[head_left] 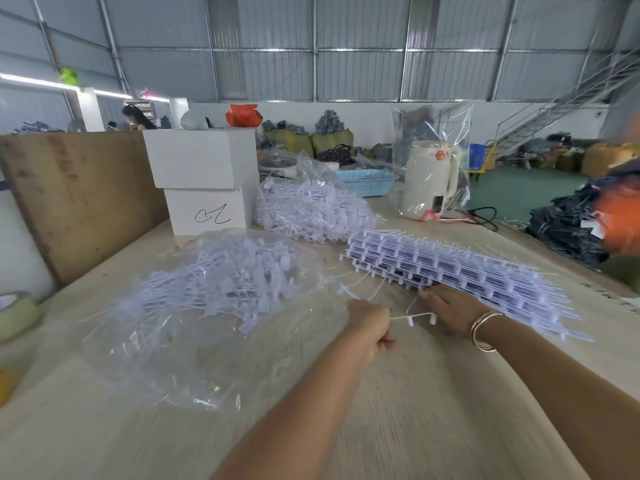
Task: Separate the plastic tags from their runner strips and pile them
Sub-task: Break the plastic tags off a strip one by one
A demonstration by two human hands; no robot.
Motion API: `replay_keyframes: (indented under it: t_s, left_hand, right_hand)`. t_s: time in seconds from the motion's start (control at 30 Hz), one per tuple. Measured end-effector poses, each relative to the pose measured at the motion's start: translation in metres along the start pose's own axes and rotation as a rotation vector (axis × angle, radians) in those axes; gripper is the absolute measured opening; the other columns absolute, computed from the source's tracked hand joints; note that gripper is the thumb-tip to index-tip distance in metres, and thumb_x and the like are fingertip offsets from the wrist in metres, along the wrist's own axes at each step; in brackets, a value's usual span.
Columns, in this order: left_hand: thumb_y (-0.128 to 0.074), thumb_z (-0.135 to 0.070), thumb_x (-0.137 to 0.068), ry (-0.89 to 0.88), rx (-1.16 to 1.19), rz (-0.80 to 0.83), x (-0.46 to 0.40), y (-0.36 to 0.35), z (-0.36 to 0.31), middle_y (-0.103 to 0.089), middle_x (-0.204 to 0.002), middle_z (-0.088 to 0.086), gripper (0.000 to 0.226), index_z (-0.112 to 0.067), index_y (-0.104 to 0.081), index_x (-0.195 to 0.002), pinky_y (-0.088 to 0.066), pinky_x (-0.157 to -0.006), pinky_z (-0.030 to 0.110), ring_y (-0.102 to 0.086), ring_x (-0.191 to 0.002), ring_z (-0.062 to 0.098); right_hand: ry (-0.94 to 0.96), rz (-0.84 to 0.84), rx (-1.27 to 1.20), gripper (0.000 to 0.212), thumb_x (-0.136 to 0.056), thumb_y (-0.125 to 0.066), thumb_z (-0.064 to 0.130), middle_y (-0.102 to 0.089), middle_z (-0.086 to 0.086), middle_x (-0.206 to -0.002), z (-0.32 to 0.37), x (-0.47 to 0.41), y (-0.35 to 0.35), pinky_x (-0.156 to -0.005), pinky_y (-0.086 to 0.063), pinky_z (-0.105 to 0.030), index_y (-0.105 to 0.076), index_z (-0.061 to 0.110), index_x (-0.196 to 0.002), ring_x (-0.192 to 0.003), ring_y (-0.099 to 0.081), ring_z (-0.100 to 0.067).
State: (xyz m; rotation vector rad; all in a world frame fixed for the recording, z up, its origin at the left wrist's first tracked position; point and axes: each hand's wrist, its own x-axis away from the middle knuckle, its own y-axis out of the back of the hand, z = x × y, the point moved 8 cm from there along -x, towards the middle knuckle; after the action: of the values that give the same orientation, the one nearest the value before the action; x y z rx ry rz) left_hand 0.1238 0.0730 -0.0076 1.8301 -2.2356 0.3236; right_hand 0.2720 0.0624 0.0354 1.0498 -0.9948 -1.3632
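Note:
A stack of white tag sheets still on their runner strips (450, 268) lies on the table at the right. My right hand (450, 308) rests with its fingers on the stack's near edge. My left hand (369, 323) is closed in a fist around a thin white runner strip (412, 317) that stretches between both hands, with small stubs on it. Loose separated tags (221, 282) are piled on a clear plastic bag to the left. A second heap of tags (311, 209) sits farther back.
Two white boxes (204, 181) stand at the back left beside a wooden board (76, 199). A blue basket (367, 181) and a bagged cream kettle (429, 188) stand behind. A tape roll (17, 315) sits at the left edge. A bracelet (483, 329) circles my right wrist.

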Motion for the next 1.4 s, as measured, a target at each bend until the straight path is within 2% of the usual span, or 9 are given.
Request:
replay_keyframes:
  t_s: [0.2,0.37,0.47,0.6,0.73,1.0,1.13,1.3,1.4]
  left_hand:
    - [-0.052,-0.01,-0.094,0.105,0.392,0.03,0.006,-0.016,0.011,-0.062,-0.093,0.016,0.033,0.0,-0.043,-0.125,-0.058,-0.073,0.04,-0.064,-0.075,0.023]
    - [-0.046,0.003,-0.093,0.089,0.426,0.031,0.01,-0.033,0.011,-0.059,-0.113,0.02,0.056,-0.006,-0.018,-0.14,-0.057,-0.058,0.032,-0.063,-0.069,0.018]
    - [-0.038,0.014,-0.089,0.092,0.403,0.027,0.011,-0.021,0.005,-0.053,-0.107,0.021,0.06,-0.006,-0.016,-0.14,-0.056,-0.046,0.028,-0.061,-0.067,0.021]
    - [-0.035,0.017,-0.084,0.066,0.24,-0.011,0.007,0.023,0.001,-0.056,-0.085,0.018,0.05,0.005,-0.03,-0.132,-0.054,-0.043,0.026,-0.059,-0.064,0.02]
    - [-0.039,0.009,-0.082,0.014,-0.063,0.014,0.017,0.061,-0.01,-0.053,-0.059,0.01,0.016,-0.003,-0.046,-0.09,-0.047,-0.039,0.021,-0.056,-0.047,0.015]
    - [-0.05,-0.014,-0.091,-0.032,-0.518,0.178,0.021,0.112,-0.016,-0.047,-0.079,0.004,0.009,-0.019,-0.056,-0.086,-0.032,-0.049,0.02,-0.041,-0.06,0.012]
    - [-0.056,-0.039,-0.08,-0.108,-0.814,0.243,0.022,0.12,-0.02,-0.045,-0.083,0.001,0.019,-0.021,-0.054,-0.074,-0.032,-0.066,0.026,-0.042,-0.073,0.016]
    - [-0.045,-0.043,-0.092,-0.154,-1.087,0.222,0.019,0.129,-0.024,-0.045,-0.063,0.001,0.037,-0.02,-0.047,-0.063,-0.034,-0.057,0.025,-0.042,-0.053,0.014]
    - [-0.044,-0.048,-0.09,-0.19,-1.206,0.175,0.018,0.14,-0.03,-0.054,-0.068,0.003,0.036,-0.016,-0.056,-0.078,-0.038,-0.058,0.026,-0.05,-0.056,0.018]
  right_hand:
    - [0.017,0.036,-0.11,0.037,-0.101,-0.035,0.023,-0.053,-0.014,-0.133,0.016,0.011,-0.02,-0.088,-0.028,-0.022,-0.054,0.003,-0.124,-0.119,-0.049,-0.026]
    - [-0.078,0.043,-0.262,0.037,-0.101,-0.034,0.021,-0.051,0.0,-0.126,0.007,0.015,-0.012,-0.08,-0.029,-0.013,-0.047,0.008,-0.133,-0.115,-0.053,-0.026]
    - [-0.111,0.081,-0.159,0.04,-0.103,-0.026,0.025,-0.045,-0.004,-0.14,-0.005,0.017,-0.006,-0.09,-0.027,-0.014,-0.046,0.011,-0.134,-0.126,-0.044,-0.02]
    - [-0.173,0.099,-0.095,0.042,-0.102,-0.026,0.035,-0.04,-0.001,-0.146,-0.034,0.025,-0.008,-0.107,-0.025,-0.027,-0.043,0.021,-0.138,-0.131,-0.039,-0.019]
    - [-0.119,0.072,-0.092,0.043,-0.101,-0.027,0.038,-0.036,0.004,-0.148,-0.026,0.026,-0.012,-0.11,-0.02,-0.025,-0.041,0.025,-0.139,-0.135,-0.034,-0.017]
    - [0.021,-0.154,-0.159,0.025,-0.099,-0.041,0.023,-0.067,-0.007,-0.104,0.036,0.021,0.006,-0.079,-0.043,-0.03,-0.064,0.015,-0.102,-0.092,-0.059,-0.022]
    - [0.081,-0.391,-0.384,0.018,-0.093,-0.051,0.012,-0.053,-0.003,-0.107,0.06,0.023,0.019,-0.082,-0.036,-0.024,-0.06,0.01,-0.108,-0.103,-0.054,-0.024]
    - [0.008,-0.24,-0.475,0.04,-0.097,-0.046,0.027,-0.051,-0.007,-0.133,0.083,0.012,-0.004,-0.095,-0.036,-0.029,-0.044,0.016,-0.136,-0.116,-0.051,-0.024]
    - [-0.029,-0.119,-0.643,0.035,-0.096,-0.048,0.026,-0.067,-0.005,-0.091,0.088,0.009,-0.019,-0.077,-0.047,-0.032,-0.049,0.016,-0.13,-0.076,-0.061,-0.017]
